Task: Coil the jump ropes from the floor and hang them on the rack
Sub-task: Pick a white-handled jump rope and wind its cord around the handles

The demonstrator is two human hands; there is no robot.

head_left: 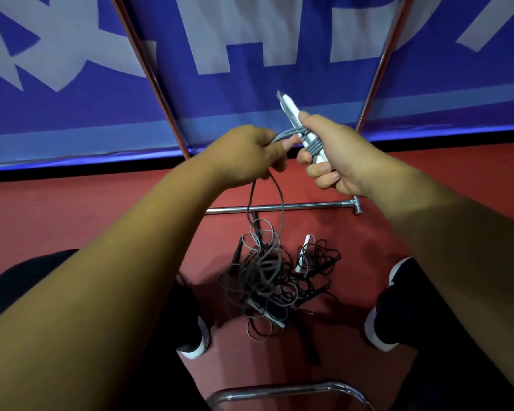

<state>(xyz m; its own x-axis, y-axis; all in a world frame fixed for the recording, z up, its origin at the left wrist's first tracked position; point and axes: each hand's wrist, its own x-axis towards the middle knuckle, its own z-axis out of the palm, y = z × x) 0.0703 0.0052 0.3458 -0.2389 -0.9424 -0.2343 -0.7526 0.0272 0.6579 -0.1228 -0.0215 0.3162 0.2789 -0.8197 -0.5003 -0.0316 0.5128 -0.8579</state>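
Two white handles [290,109] sit side by side in the right hand [336,155], whose fingers are curled tight round them. Several turns of grey cord [310,146] cross their middle. The left hand [247,155] pinches that cord just left of the handles, and the slack drops from it to the tangle of ropes [264,280] on the red floor [72,209], between the shoes.

This looks like the coiling step, partway through one grey jump rope. The next move calls for carrying the cord round the handles again while slack runs free from the heap. There the grey loops overlap a black rope [324,259], so a snag seems likely.

The rack's base bar [294,206] lies just beyond the heap. Its two uprights [161,84] run out of view at the top, so the hanging rail, and whether anything hangs there, is hidden. How many ropes the heap holds is hard to tell; one white handle [304,247] shows on its right side. A curved chrome tube [291,388] is cut off at the near edge.
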